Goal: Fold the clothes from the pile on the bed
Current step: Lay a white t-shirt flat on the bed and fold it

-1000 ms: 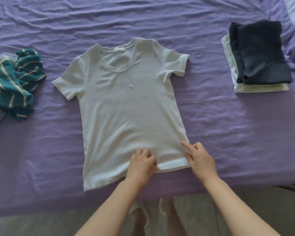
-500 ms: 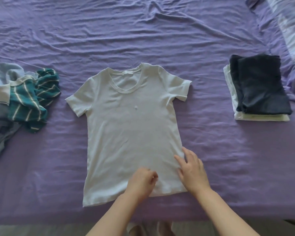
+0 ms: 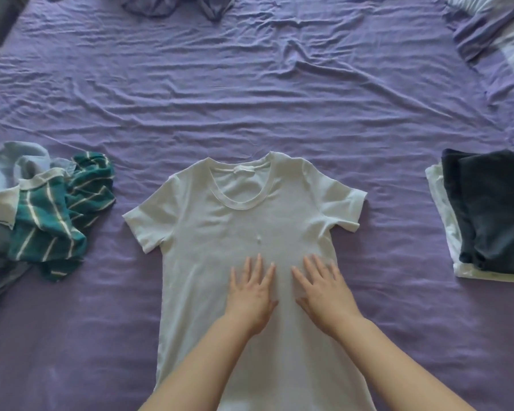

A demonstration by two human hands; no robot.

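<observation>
**Inspector:** Left of the bed (image 3: 279, 99), an unfolded pile (image 3: 42, 215). Centre near: white T-shirt (image 3: 220, 232), spread face up.

**Clerk:** Handling?

**Inspector:** Judged light, soft and limp; it will slide on the sheet. Take it at the shoulder seams or hem.

**Clerk:** Hands?

**Inspector:** Left hand (image 3: 251, 295) and right hand (image 3: 324, 292) lie flat on its middle, fingers straight, gripping nothing. Folded stack (image 3: 493, 209) far right.
</observation>
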